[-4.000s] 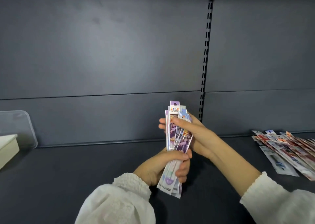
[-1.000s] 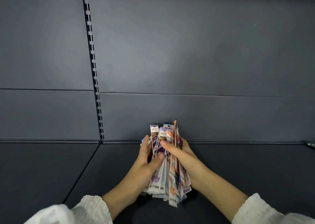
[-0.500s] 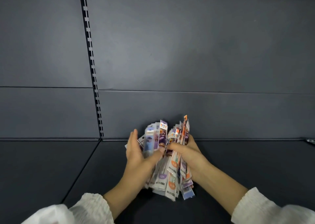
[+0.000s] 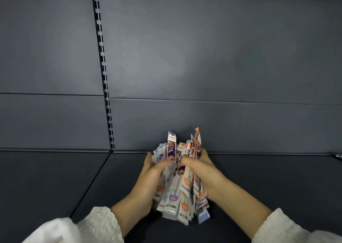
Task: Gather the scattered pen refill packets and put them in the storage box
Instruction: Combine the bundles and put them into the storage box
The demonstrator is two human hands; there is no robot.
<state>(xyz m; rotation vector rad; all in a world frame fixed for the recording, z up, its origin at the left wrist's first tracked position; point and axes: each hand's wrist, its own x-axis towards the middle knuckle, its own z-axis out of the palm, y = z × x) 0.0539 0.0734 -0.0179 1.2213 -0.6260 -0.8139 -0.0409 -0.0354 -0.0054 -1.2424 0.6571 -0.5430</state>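
A thick bundle of pen refill packets (image 4: 180,191), long and narrow with purple, orange and white print, stands on end between my hands above the dark shelf. My left hand (image 4: 148,179) grips the bundle's left side, thumb across the front. On the right side my right hand (image 4: 205,174) clasps it, thumb meeting the left thumb over the packets. The packet tops fan out unevenly and the bottom ends splay toward me. No storage box shows in this view.
The dark grey shelf (image 4: 55,183) spreads left and right of my hands, with a seam running diagonally at the left. A grey back panel rises behind, with a slotted upright rail (image 4: 103,72). White sleeves cover both forearms.
Four seconds ago I held a smaller stack, with loose packets lying to the right and a clear box at the left. Now both hands squeeze one larger bundle, and the view faces a different shelf bay.
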